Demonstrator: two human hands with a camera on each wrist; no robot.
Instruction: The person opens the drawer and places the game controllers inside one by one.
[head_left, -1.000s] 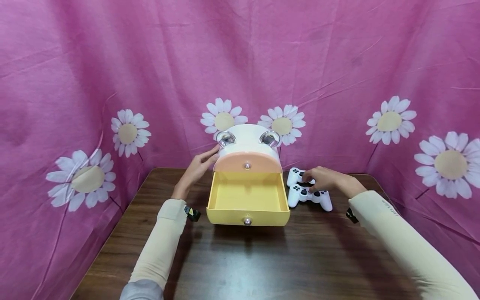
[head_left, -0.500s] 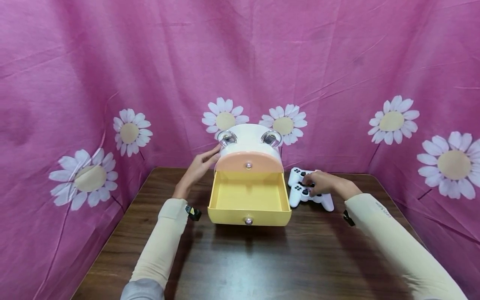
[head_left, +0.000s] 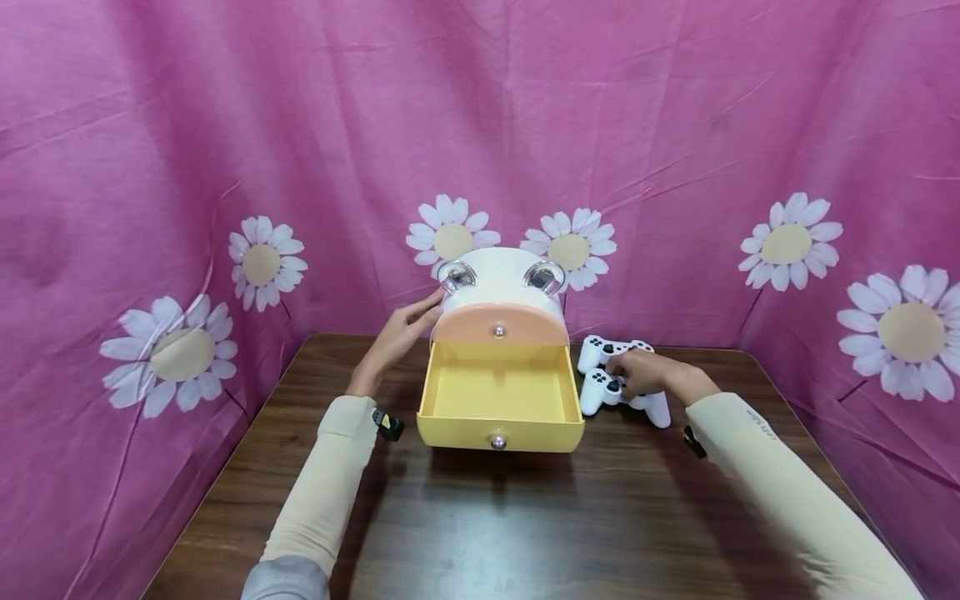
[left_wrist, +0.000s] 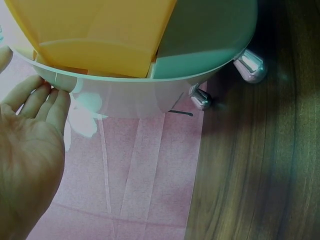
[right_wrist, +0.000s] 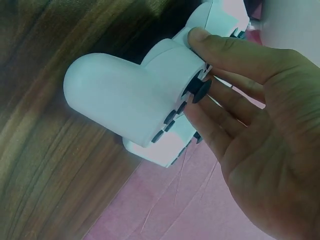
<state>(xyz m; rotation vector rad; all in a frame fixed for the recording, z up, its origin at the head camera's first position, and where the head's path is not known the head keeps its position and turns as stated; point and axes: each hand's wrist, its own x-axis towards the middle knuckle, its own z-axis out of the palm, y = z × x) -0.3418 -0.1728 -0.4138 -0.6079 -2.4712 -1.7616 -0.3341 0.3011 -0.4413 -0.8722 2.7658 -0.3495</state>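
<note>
"Grip check on the right hand [head_left: 652, 372]?"

"I have it clamped on the front controller [right_wrist: 142, 82], thumb along the near edge, fingers curled over the stick side. Whether every fingertip bears on it, I can't tell from here."

"How does the front controller lie from that hand?"

"From the palm I put it at about eight o'clock, down on the table [head_left: 487, 533]. Its long axis runs close to nine-to-three, and the fingers cross it over the middle. The rear controller [head_left: 602, 347] is just behind, near twelve; I can't see whether the two touch."

"And the drawer [head_left: 457, 433]?"

"Pulled out, at nine o'clock from the front controller, just beside it."

"Nearer hand?"

"My right, plainly. The left hand [head_left: 401, 333] is well apart, between nine and ten, fingers extended and touching the side of the cabinet [head_left: 501, 277]."
</note>
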